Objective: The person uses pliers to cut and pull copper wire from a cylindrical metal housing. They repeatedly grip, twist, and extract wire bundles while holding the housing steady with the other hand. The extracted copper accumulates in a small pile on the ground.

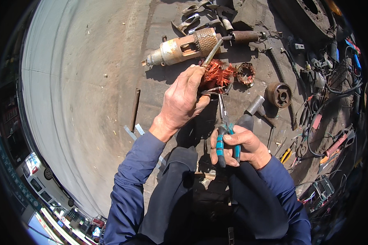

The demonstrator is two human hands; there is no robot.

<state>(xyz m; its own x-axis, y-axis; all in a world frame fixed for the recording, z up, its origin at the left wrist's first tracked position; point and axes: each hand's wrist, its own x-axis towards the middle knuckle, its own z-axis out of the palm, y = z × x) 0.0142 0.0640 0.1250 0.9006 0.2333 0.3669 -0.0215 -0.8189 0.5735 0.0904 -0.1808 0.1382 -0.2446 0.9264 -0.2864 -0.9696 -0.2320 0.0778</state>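
My left hand [185, 90] grips a part with frayed copper windings [217, 75]; its palm side is hidden. A slim metal rod [214, 52] slants up and right from the fingers of this hand. In my right hand [247, 147] are long-nose pliers [223, 119] with teal and black handles. The tips of the pliers reach the lower edge of the copper part, and I cannot tell whether they pinch a wire. Just right of the windings, a ring of copper winding [246, 74] rests on the ground.
Beyond my left hand lies a rusty cylindrical metal housing [179, 49]. A hammer [256, 105] and a rusty gear-like wheel [279, 95] are to the right, before a heap of cables and scrap [312, 122]. A metal bar [135, 110] lies left. A white van [44, 183] stands across the pavement.
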